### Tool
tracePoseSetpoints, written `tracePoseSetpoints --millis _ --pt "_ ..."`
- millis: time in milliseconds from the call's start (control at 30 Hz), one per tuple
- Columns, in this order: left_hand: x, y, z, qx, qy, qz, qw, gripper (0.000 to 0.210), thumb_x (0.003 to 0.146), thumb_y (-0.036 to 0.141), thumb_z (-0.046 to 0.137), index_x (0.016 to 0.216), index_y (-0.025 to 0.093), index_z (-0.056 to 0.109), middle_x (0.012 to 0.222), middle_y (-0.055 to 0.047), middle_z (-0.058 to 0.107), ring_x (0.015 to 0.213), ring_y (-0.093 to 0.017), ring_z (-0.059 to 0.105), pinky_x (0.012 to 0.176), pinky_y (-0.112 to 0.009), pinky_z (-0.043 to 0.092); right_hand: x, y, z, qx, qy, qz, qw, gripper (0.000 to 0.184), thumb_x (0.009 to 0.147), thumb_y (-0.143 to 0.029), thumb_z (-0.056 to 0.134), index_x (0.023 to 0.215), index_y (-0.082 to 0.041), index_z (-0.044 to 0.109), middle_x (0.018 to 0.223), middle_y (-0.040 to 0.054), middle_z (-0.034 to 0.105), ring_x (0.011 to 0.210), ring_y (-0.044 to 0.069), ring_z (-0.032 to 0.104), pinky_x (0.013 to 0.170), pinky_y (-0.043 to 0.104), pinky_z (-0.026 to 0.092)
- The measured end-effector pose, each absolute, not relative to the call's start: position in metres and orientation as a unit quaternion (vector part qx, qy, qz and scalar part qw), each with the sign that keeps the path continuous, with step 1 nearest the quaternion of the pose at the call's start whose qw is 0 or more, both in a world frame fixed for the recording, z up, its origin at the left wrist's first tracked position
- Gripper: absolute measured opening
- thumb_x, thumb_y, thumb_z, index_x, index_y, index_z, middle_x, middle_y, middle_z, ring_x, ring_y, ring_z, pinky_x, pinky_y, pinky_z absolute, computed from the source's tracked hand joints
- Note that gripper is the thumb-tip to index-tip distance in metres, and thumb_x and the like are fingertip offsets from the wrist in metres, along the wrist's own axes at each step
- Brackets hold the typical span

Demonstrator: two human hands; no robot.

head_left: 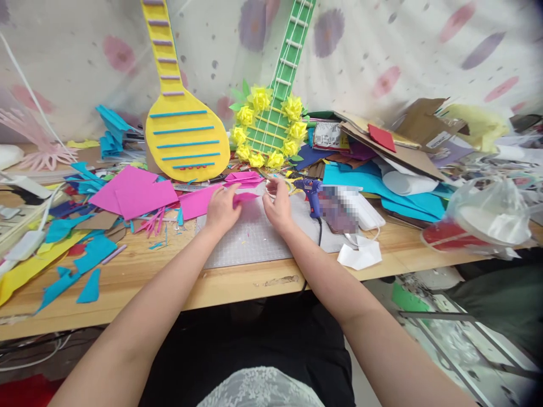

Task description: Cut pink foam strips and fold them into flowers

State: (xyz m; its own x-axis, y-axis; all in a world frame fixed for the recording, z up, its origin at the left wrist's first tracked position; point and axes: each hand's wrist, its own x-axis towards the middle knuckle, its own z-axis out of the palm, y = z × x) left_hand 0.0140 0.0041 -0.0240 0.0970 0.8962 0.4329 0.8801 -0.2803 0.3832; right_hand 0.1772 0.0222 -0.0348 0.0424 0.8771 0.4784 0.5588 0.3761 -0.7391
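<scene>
My left hand (223, 209) is closed on a small piece of magenta paper (246, 197), which sticks out to the right of its fingers above the grey cutting mat (246, 246). Just right of that piece is my right hand (279, 206), its fingers curved and apart, with nothing visible gripped in them. Yellow-handled scissors (293, 187) lie right behind the right hand, partly hidden by it. A larger magenta sheet (197, 200) is beside my left hand, and a small stack of folded magenta paper (244, 178) lies behind both hands.
A blue glue gun (313, 195) with a black cord lies right of my hands, near a white mask (360, 208). A yellow paper guitar (186, 135) and a green one (271, 124) with yellow flowers lean at the back. Paper scraps (95, 251) cover the left; a bagged tub (475, 220) stands right.
</scene>
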Motion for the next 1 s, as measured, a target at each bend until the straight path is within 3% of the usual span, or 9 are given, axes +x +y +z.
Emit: tracePoseSetpoints --millis 100,200,333,433,533,633,767,1000 --pt "0.008 0.015 -0.007 0.645 0.668 0.368 0.04 0.05 0.079 0.027 0.055 0.128 0.022 0.044 0.104 -0.006 0.067 0.092 -0.025 0.063 0.085 -0.04 0.048 0.181 0.027 -0.035 -0.567 -0.617 0.185 0.513 0.035 0.086 -0.024 0.033 0.12 -0.019 0.038 0.111 0.0127 0.052 0.103 0.019 0.053 0.089 0.035 0.045" --pt "0.002 0.023 0.019 0.641 0.659 0.392 -0.021 0.051 0.081 0.024 0.051 0.131 0.022 0.04 0.108 -0.008 0.064 0.102 -0.026 0.059 0.093 -0.041 0.042 0.183 0.029 -0.033 -0.576 -0.588 0.211 0.527 0.034 0.087 -0.026 0.032 0.119 -0.018 0.038 0.112 0.0132 0.051 0.105 0.019 0.052 0.09 0.035 0.045" --pt "0.013 0.023 0.038 0.698 0.632 0.316 -0.115 0.052 0.08 0.017 0.049 0.131 0.017 0.042 0.104 -0.012 0.063 0.108 -0.03 0.055 0.096 -0.046 0.037 0.183 0.029 -0.032 -0.577 -0.586 0.214 0.526 0.033 0.086 -0.024 0.032 0.118 -0.018 0.039 0.112 0.013 0.051 0.104 0.019 0.051 0.091 0.035 0.044" --pt "0.037 0.019 0.023 0.747 0.624 0.215 -0.077 0.055 0.078 0.01 0.048 0.132 0.011 0.041 0.1 -0.015 0.065 0.105 -0.032 0.057 0.092 -0.047 0.038 0.183 0.031 -0.035 -0.584 -0.602 0.19 0.511 0.038 0.083 -0.018 0.032 0.12 -0.017 0.038 0.112 0.0138 0.051 0.104 0.019 0.051 0.089 0.034 0.044" --pt "0.06 0.016 -0.005 0.741 0.645 0.19 -0.009 0.055 0.079 0.015 0.052 0.132 0.009 0.039 0.099 -0.018 0.067 0.105 -0.034 0.058 0.092 -0.047 0.038 0.186 0.035 -0.041 -0.578 -0.634 0.184 0.48 0.043 0.075 -0.012 0.036 0.117 -0.017 0.041 0.107 0.0123 0.055 0.1 0.02 0.053 0.088 0.036 0.045" --pt "0.069 0.014 -0.025 0.721 0.665 0.195 0.007 0.057 0.076 0.025 0.058 0.13 0.012 0.041 0.097 -0.015 0.069 0.101 -0.033 0.061 0.09 -0.045 0.04 0.19 0.037 -0.045 -0.551 -0.686 0.185 0.438 0.045 0.066 -0.008 0.039 0.109 -0.018 0.047 0.099 0.0089 0.058 0.095 0.02 0.054 0.089 0.037 0.044" --pt "0.058 0.008 -0.027 0.729 0.647 0.223 0.016 0.069 0.071 0.035 0.064 0.132 0.014 0.039 0.098 -0.014 0.069 0.101 -0.034 0.06 0.089 -0.047 0.04 0.192 0.032 -0.04 -0.511 -0.765 0.14 0.365 0.049 0.059 -0.007 0.043 0.107 -0.018 0.049 0.103 0.0092 0.06 0.099 0.023 0.052 0.09 0.041 0.042" --pt "0.011 0.0 -0.026 0.777 0.591 0.217 0.022 0.06 0.073 0.017 0.054 0.131 0.018 0.041 0.103 -0.008 0.069 0.102 -0.029 0.057 0.091 -0.044 0.036 0.185 0.02 -0.033 -0.465 -0.838 0.104 0.266 0.045 0.063 -0.008 0.046 0.107 -0.016 0.051 0.107 0.0097 0.059 0.1 0.024 0.048 0.088 0.039 0.039"
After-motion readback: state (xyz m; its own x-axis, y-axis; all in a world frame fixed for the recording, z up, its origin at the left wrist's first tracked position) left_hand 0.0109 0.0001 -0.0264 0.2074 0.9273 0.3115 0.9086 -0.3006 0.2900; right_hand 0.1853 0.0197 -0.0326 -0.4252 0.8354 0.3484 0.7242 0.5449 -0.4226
